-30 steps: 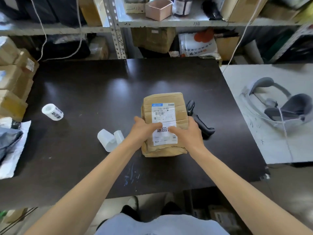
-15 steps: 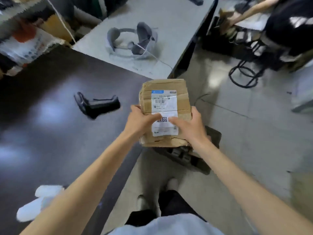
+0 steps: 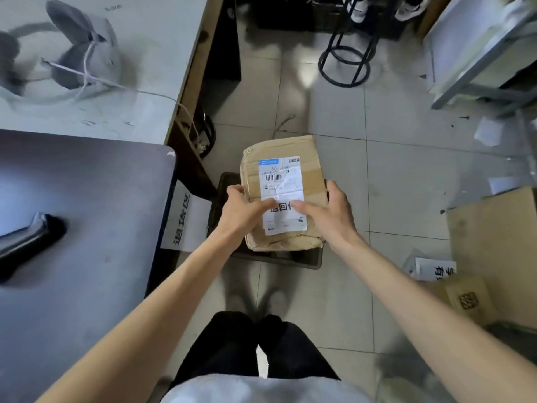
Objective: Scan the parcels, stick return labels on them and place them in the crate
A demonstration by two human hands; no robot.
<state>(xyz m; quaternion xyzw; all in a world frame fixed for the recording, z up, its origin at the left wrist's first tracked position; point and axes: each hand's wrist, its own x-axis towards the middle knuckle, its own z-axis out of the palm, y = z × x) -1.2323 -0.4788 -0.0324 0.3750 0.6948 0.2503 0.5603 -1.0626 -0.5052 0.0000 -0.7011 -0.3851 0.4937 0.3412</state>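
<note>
A brown cardboard parcel (image 3: pixel 290 152) with a white shipping label (image 3: pixel 280 178) and a return label stuck across it hangs over a dark crate (image 3: pixel 308 258) on the floor. My left hand (image 3: pixel 242 212) grips the parcel's left edge, thumb lying on the label. My right hand (image 3: pixel 328 212) grips its right edge, thumb on the label too. Most of the crate is hidden under the parcel. The black scanner (image 3: pixel 27 242) lies on the dark table at the left.
The dark table (image 3: pixel 87 199) is at my left, with a white paper sign (image 3: pixel 183 219) hanging at its corner beside the crate. A grey table with a headset (image 3: pixel 78 53) stands beyond. Cardboard boxes (image 3: pixel 494 242) sit on the floor at right; a black stool base (image 3: pixel 344 65) stands ahead.
I have turned right from the table with the parcel in both hands. It has moved from the tabletop to above the crate on the floor.
</note>
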